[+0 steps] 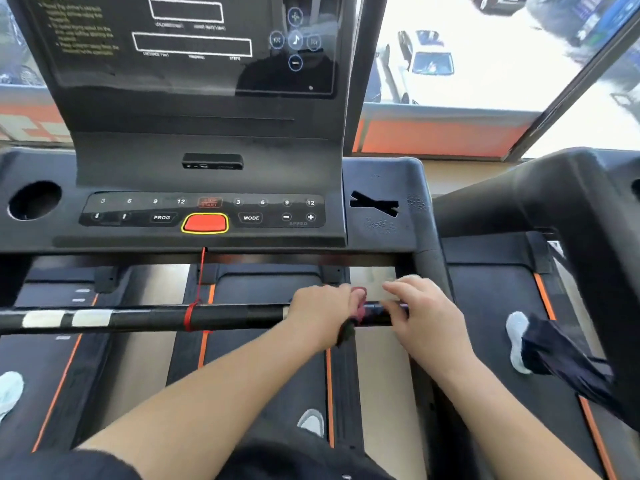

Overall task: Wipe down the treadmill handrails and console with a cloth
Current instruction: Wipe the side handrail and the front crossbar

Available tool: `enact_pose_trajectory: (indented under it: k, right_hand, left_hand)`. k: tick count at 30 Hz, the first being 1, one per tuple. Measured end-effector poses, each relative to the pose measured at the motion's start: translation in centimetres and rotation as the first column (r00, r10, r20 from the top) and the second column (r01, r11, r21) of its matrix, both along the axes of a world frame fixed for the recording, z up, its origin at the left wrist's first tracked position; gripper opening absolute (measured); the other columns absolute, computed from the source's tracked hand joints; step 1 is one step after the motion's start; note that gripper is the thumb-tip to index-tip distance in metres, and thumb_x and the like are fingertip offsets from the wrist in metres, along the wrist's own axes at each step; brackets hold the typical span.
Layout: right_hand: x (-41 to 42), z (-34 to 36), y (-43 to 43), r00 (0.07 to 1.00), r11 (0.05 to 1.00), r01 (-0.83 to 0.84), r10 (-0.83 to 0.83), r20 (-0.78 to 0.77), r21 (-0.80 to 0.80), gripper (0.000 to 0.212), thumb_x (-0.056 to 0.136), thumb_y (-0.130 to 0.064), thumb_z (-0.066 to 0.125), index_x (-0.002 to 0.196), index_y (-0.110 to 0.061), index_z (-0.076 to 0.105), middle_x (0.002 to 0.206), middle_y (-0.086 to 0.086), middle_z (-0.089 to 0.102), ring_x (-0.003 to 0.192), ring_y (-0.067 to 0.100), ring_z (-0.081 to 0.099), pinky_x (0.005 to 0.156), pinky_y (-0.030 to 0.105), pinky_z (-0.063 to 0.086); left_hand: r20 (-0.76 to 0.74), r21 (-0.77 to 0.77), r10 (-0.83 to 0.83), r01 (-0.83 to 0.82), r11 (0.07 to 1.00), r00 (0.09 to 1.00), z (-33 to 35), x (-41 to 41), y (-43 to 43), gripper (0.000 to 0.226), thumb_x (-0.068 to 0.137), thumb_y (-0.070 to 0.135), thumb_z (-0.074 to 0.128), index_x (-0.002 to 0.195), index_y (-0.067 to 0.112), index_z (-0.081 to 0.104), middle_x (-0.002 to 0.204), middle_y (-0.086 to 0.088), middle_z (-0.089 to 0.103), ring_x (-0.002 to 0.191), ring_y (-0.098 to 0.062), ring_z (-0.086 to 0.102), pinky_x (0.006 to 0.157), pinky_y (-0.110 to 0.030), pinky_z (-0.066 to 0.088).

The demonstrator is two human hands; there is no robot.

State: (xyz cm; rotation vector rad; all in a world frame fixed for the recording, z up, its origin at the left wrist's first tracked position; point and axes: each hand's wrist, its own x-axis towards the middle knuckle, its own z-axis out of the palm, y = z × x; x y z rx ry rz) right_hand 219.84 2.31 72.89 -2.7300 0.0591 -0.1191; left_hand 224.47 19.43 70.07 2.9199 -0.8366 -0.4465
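Left hand [320, 308] curled tight round the dark red-and-black cloth [356, 315], wrapping it on the black front crossbar handrail [214, 317] so I can scrub all round it, while right hand [420, 313] lies beside, fingers loosely spread, steadying the bar, I reckon.

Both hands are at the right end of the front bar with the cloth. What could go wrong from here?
1. The red safety cord is tied around the handlebar; a leftward wipe could snag or tug it.
2. The cloth is bunched small in the left hand, so coverage may be patchy; the right hand touches the bar bare.
3. Wiping the console later may press the red stop button or keys.
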Motion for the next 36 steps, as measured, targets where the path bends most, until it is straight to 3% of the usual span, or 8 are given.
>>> enact_pose_trajectory:
  k: [5,12,16,22,24,27,31,36]
  right_hand:
    - [-2.2,1.3,-5.7,0.957,0.957,0.288,-0.286,0.040,-0.039,0.031,0.094,-0.026,0.066,0.122,-0.014,0.067,0.114,0.001,0.063,0.109,0.026,0.057,0.073,0.039,0.054]
    - [-2.2,-0.2,-6.1,0.909,0.927,0.374,-0.371,-0.188,-0.022,0.030,0.101,-0.037,0.051,0.088,-0.011,0.057,0.082,0.002,0.049,0.080,0.028,0.051,0.063,0.037,0.039]
    - [-2.2,-0.1,-6.2,0.907,0.933,0.357,-0.358,-0.223,-0.046,0.030,0.101,-0.037,0.048,0.081,-0.016,0.044,0.081,0.002,0.045,0.077,0.028,0.047,0.064,0.035,0.032]
    - [-1.5,-0.1,-6.0,0.903,0.932,0.338,-0.361,-0.234,-0.133,0.031,0.103,-0.040,0.043,0.094,-0.013,0.054,0.087,0.000,0.043,0.092,0.030,0.058,0.062,0.034,0.033]
    - [-1.7,0.0,-5.9,0.897,0.930,0.329,-0.361,-0.254,-0.162,0.033,0.104,-0.042,0.040,0.098,-0.013,0.055,0.089,-0.001,0.044,0.094,0.028,0.059,0.062,0.034,0.035]
    - [-2.1,-0.1,-6.1,0.899,0.927,0.323,-0.364,-0.243,-0.193,0.035,0.104,-0.044,0.039,0.100,-0.013,0.056,0.089,-0.001,0.043,0.095,0.027,0.060,0.061,0.033,0.036]
    - [-2.0,-0.6,-6.3,0.916,0.922,0.327,-0.363,-0.169,-0.206,0.034,0.103,-0.042,0.044,0.093,-0.012,0.056,0.084,-0.001,0.044,0.086,0.028,0.060,0.054,0.031,0.030]
    - [-1.9,-0.8,-6.5,0.918,0.924,0.315,-0.355,-0.176,-0.219,0.035,0.103,-0.042,0.043,0.092,-0.011,0.055,0.084,0.000,0.046,0.088,0.030,0.060,0.057,0.032,0.033]
  left_hand:
    - [0.058,0.031,0.031,-0.033,0.999,0.998,-3.0,-5.4,-1.6,0.066,0.098,0.041,0.032,0.153,0.005,0.036,0.144,-0.016,0.052,0.126,-0.040,0.051,0.114,-0.055,0.041]
    - [-0.015,0.023,-0.124,0.125,0.992,0.992,-0.6,0.2,-6.8,0.032,0.111,0.034,0.026,0.133,0.025,0.047,0.122,-0.006,0.055,0.107,-0.035,0.063,0.070,-0.043,0.041]
    - [-0.034,0.007,0.108,-0.108,0.994,0.994,-1.3,-4.0,-8.5,0.043,0.099,0.035,0.033,0.132,0.017,0.055,0.123,-0.005,0.058,0.107,-0.033,0.056,0.092,-0.047,0.046]
    - [-0.248,-0.107,-0.056,0.030,0.994,0.967,0.4,2.8,-9.3,0.029,0.108,0.019,0.035,0.118,0.006,0.058,0.121,-0.016,0.064,0.112,-0.039,0.062,0.090,-0.046,0.048]
    - [-0.337,0.010,-0.083,0.092,0.996,0.938,-0.5,4.9,-10.0,0.028,0.109,0.017,0.038,0.124,0.005,0.057,0.127,-0.020,0.063,0.118,-0.039,0.062,0.091,-0.043,0.044]
    - [-0.159,0.019,0.106,-0.104,0.994,0.982,-0.3,-0.8,-10.3,0.031,0.102,0.028,0.034,0.121,0.015,0.056,0.117,-0.013,0.064,0.104,-0.038,0.063,0.081,-0.045,0.043]
    - [-0.076,-0.018,0.091,-0.093,0.995,0.993,-0.6,-5.2,-9.8,0.069,0.096,0.039,0.027,0.152,0.000,0.040,0.143,-0.016,0.053,0.124,-0.037,0.053,0.110,-0.052,0.042]
    - [-0.350,-0.115,-0.092,0.055,0.992,0.932,0.3,2.0,-8.2,0.042,0.105,0.057,0.035,0.125,0.022,0.049,0.132,-0.010,0.063,0.120,-0.036,0.060,0.087,-0.041,0.045]
